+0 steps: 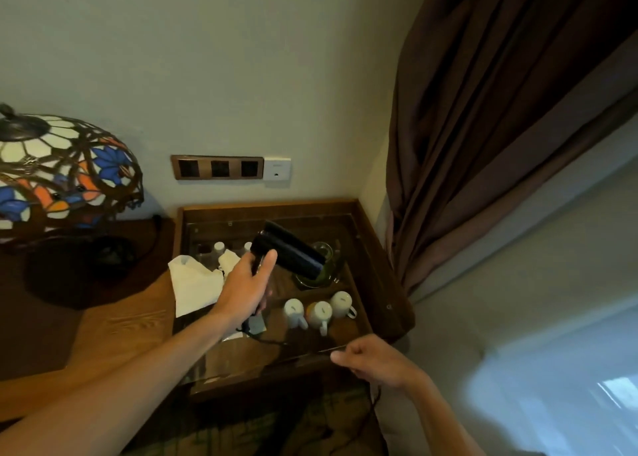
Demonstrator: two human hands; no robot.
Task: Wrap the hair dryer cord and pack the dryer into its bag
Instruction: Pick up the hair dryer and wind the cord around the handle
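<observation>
Hair dryer (290, 253) held by its handle in left hand (245, 288); rigid and light, it looks secure there. Right hand (374, 360) pinches the limp cord (272, 342), which should coil easily.

Stained-glass lamp (65, 176), far left of the left hand (247, 284). Switch panel (217, 167) on wall above it. Three white cups (319, 312) just right of it. Brown curtain (500, 110), upper right. Green glass dish (319, 265) beyond.

Open air above the glass-topped table (366, 234). Left side blocked by the stained-glass lamp (65, 176); right side bounded by the curtain (483, 127); the wall (241, 58) closes the rear. White cloth (195, 284) occupies the left edge.
</observation>
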